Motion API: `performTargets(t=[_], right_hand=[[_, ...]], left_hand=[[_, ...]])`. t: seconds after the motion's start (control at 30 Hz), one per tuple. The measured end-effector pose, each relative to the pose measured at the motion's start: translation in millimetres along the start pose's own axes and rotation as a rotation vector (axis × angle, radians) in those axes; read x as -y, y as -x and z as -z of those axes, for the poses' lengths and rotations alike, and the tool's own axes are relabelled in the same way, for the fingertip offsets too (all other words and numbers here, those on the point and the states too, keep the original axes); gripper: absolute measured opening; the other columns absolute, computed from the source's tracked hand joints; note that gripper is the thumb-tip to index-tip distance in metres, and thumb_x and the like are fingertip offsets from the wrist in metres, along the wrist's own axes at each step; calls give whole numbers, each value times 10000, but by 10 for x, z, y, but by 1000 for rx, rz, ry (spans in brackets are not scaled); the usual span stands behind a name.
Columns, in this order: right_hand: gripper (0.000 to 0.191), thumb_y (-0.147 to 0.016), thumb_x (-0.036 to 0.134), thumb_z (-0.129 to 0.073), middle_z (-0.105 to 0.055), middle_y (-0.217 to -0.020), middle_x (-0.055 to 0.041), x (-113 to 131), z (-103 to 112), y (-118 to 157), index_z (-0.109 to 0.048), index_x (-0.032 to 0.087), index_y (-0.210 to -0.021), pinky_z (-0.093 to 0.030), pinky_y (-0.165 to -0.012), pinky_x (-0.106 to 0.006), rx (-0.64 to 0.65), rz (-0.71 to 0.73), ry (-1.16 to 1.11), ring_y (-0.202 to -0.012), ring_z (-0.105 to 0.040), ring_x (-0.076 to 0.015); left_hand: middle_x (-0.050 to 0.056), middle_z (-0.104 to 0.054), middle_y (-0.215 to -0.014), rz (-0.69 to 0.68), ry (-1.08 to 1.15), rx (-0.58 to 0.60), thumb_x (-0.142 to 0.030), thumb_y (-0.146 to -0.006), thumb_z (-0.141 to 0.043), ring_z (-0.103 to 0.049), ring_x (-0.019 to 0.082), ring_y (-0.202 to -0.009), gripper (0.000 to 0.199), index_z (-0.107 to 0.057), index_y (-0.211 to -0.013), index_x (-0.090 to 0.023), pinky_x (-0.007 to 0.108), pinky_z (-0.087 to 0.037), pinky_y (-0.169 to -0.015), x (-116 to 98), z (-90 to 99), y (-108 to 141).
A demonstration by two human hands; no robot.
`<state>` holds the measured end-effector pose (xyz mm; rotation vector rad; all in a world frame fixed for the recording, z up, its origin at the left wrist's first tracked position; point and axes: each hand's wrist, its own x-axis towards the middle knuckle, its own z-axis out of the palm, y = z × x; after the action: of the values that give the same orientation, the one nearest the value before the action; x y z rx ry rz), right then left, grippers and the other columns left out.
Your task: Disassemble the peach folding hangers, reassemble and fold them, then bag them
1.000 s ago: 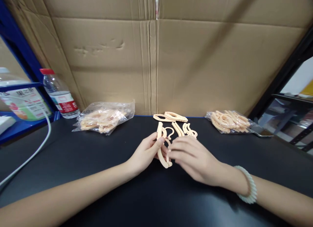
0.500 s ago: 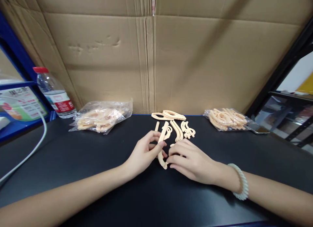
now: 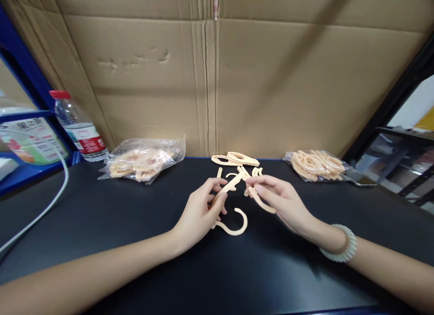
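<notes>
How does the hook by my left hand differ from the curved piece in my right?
The hook curls far round; the curved piece bends gently. The hook shows just below the left hand, while the curved piece slants out from the right hand. Both are slim and pale.

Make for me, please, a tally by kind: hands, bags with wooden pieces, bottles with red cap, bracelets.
Left hand and right hand: 2
Left bag and right bag: 2
Red-capped bottle: 1
Bracelet: 1
Total: 6
</notes>
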<state>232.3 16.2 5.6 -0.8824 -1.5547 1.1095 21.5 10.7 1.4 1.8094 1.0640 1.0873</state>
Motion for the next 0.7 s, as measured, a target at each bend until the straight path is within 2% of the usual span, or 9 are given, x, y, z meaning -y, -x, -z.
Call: performTargets(t=[0.07, 0.13, 0.2, 0.27, 0.37, 0.5, 0.7], right_hand=[[309, -860, 400, -610, -649, -849, -39, -17, -16, -5, -560, 178, -1069, -529, -673, -302, -20, -49, -83, -688, -637, -142], [375, -840, 416, -626, -631, -770, -10, -19, -51, -2, -491, 186, -1104, -491, -529, -262, 5, -126, -159, -532, -585, -111], [379, -833, 430, -626, -635, -724, -12, -8, -88, 10, -490, 167, -1068, -450, -463, -234, 89, -225, -190, -469, -555, -97], [344, -837, 449, -612, -638, -695, -20, 5, -110, 26, -520, 147, -973, -421, -434, -209, 179, -305, -187, -443, -538, -82], [353, -833, 481, -605, -633, -664, -10, 12, -112, 41, -542, 145, -921, -376, -389, -181, 244, -351, -166, -404, -509, -64], [393, -838, 519, -583, -628, -606, 0, -9, -98, 46, -567, 139, -939, -315, -331, -165, 295, -394, -137, -350, -483, -62], [438, -823, 557, -554, -607, -516, 10, 20, -114, 51, -590, 125, -880, -276, -290, -153, 362, -423, -69, -287, -444, -60]], left_hand=[[18, -542, -950, -36, -86, -4, -318, -935, -471, -604, 106, -599, 268, -471, -1187, -227, 211, -501, -502, 16, 3, -5], [34, -557, -988, -107, -198, -7, -276, -933, -469, -606, 120, -650, 278, -472, -1206, -223, 236, -508, -583, 34, 7, -10], [50, -580, -1022, -191, -338, -2, -248, -928, -473, -622, 161, -773, 264, -497, -1191, -225, 275, -508, -698, 46, 13, -12], [63, -600, -1061, -249, -492, 30, -242, -937, -453, -626, 196, -869, 235, -528, -1160, -226, 301, -491, -748, 49, 22, -12], [78, -633, -1101, -273, -719, 103, -276, -972, -382, -649, 220, -853, 255, -553, -1155, -226, 295, -472, -680, 47, 46, -18], [82, -672, -979, -314, -890, 163, -287, -969, -400, -652, 213, -736, 274, -552, -1190, -233, 262, -439, -610, 59, 80, -36], [45, -596, -684, -356, -961, 259, -192, -916, -421, -527, 159, -513, 170, -591, -906, -186, 228, -385, -520, -4, 87, -44]])
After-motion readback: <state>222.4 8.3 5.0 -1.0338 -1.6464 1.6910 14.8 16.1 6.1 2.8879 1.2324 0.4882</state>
